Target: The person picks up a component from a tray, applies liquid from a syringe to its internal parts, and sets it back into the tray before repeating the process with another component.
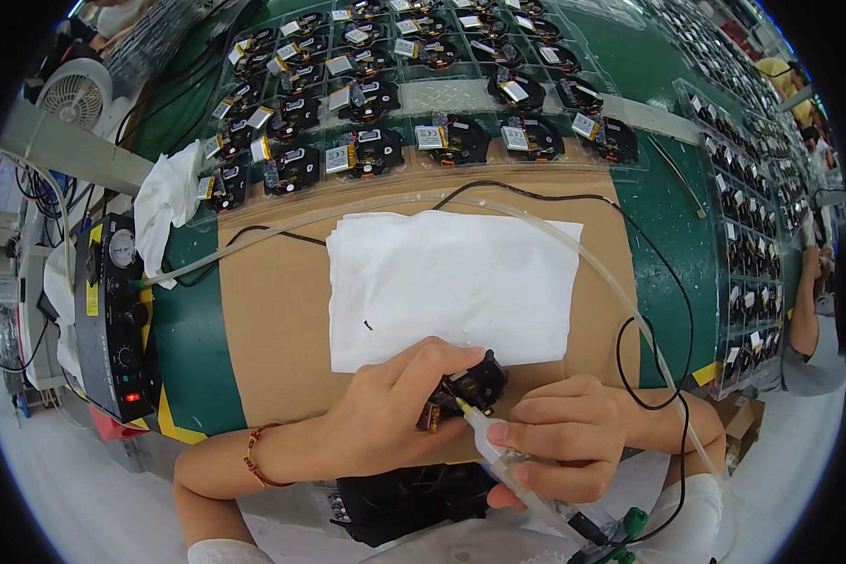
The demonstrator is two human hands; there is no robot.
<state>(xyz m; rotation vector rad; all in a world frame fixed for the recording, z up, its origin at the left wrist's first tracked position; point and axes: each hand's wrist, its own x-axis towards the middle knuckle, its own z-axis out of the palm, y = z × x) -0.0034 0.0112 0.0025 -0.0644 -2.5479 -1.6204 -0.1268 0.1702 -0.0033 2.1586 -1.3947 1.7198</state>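
My left hand (385,404) is closed around a small round black electronic assembly (482,382), tilted just off the front edge of a white cloth (451,282). Between the fingers of my right hand (573,434) is a dispensing syringe (482,430) with a white tapered nozzle and a yellowish needle. Its needle tip reaches into the assembly, though the exact contact spot is too small to make out. A clear air tube (620,296) and a black cable (691,324) lead toward the syringe's rear end.
Clear trays (423,169) of similar black assemblies with silver battery packs fill the back. More trays (724,254) stand at the right. A black dispenser box (113,320) with a gauge sits left. Brown cardboard (273,348) underlies the cloth. Tweezers (679,177) lie back right; co-workers are beyond.
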